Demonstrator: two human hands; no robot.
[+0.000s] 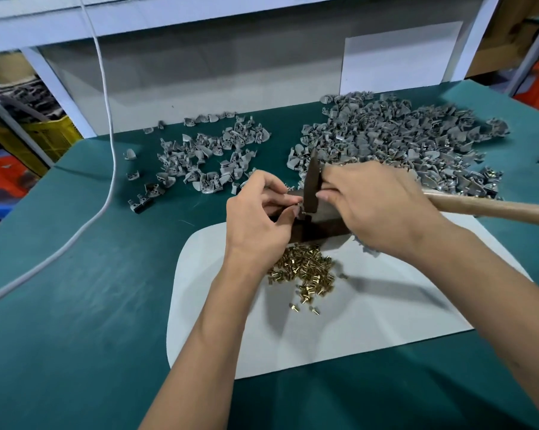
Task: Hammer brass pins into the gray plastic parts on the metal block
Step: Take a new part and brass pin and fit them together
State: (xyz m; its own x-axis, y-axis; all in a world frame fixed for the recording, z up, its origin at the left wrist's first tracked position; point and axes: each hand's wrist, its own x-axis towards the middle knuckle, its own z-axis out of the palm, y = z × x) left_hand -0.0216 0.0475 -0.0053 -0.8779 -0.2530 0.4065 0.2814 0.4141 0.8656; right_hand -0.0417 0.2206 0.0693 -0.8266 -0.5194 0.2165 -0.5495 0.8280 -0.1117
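Fingers of the right hand (373, 209) curl around the hammer (312, 184) above the metal block (321, 226); beside it, the left hand (259, 215) pinches something small, unidentifiable.

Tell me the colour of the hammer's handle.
Light tan wood: the hammer handle runs right from the right hand, seen in the head view.

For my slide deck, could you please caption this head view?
Right hand chokes up on a hammer over the metal block; left hand steadies a part, brass pins nearby.
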